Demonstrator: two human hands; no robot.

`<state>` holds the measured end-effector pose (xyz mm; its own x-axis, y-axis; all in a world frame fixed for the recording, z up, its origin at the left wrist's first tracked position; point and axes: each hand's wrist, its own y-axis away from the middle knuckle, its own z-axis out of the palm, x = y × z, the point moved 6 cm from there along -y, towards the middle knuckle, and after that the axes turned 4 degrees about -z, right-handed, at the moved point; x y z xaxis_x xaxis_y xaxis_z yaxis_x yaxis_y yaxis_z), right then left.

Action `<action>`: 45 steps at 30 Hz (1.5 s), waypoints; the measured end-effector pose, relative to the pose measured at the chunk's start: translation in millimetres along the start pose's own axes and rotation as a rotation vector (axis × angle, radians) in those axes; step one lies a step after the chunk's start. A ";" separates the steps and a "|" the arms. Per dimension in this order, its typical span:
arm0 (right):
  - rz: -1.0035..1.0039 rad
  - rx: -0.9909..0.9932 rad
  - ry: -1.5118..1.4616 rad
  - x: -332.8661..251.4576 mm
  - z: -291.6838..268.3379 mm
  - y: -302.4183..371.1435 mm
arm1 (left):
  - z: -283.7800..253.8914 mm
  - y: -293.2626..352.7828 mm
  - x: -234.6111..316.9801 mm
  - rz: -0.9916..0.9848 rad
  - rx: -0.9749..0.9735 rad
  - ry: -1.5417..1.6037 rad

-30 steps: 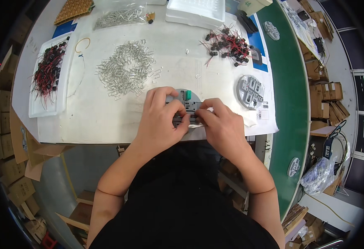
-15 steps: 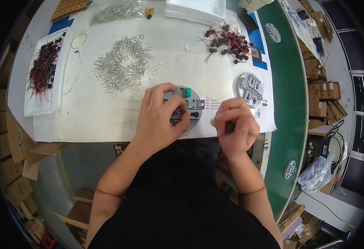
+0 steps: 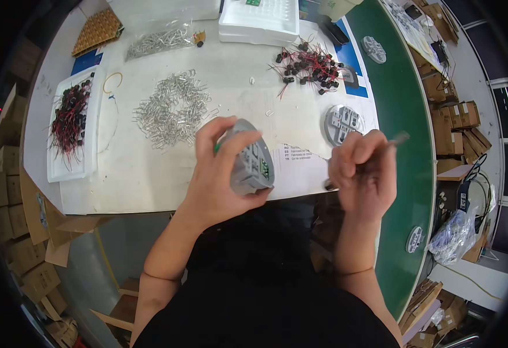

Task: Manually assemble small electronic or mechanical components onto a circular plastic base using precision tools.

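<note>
My left hand (image 3: 210,180) is closed round a round grey plastic housing (image 3: 248,168), tilted up on its edge near the table's front. Small green parts show on the housing's side facing right. My right hand (image 3: 365,174) is raised to the right of it, fingers curled. A thin, blurred tip sticks out past its fingers, and a small dark end shows low by the palm; I cannot make out what it holds. Behind that hand, a second round grey housing (image 3: 344,123) lies flat with its moulded inside up.
Small U-shaped metal clips (image 3: 158,122) lie heaped left of centre, with a bag of more clips (image 3: 160,43) behind. Black round parts with red wires fill a white tray (image 3: 94,122) and form a pile (image 3: 312,66). A white foam box (image 3: 258,29) stands at the back.
My left hand has lifted and tilted the housing, which lay flat on the table. My right hand has moved right and turned, away from the housing. The view has shifted slightly.
</note>
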<state>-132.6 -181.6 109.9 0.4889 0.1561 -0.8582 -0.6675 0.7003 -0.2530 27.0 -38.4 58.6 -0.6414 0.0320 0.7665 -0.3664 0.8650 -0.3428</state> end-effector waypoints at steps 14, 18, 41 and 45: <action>0.054 -0.768 1.559 64.1 32.1 0.1 | -4.4 15.0 -34.4 -0.220 -0.040 -0.035; 0.084 -0.784 1.578 68.7 39.8 -2.4 | -2.4 19.2 -38.4 -0.240 -0.025 -0.029; 0.093 -0.731 1.495 81.1 34.9 -6.0 | -1.1 19.4 -40.4 -0.230 -0.028 -0.016; 0.064 -0.769 1.460 83.0 33.1 -10.5 | -2.2 19.6 -39.3 -0.223 -0.023 -0.019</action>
<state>-66.4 -153.0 56.1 -0.1590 -0.8880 -0.4315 -0.9864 0.1616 0.0309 46.5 -21.7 22.9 -0.5587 -0.1709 0.8116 -0.4855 0.8607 -0.1531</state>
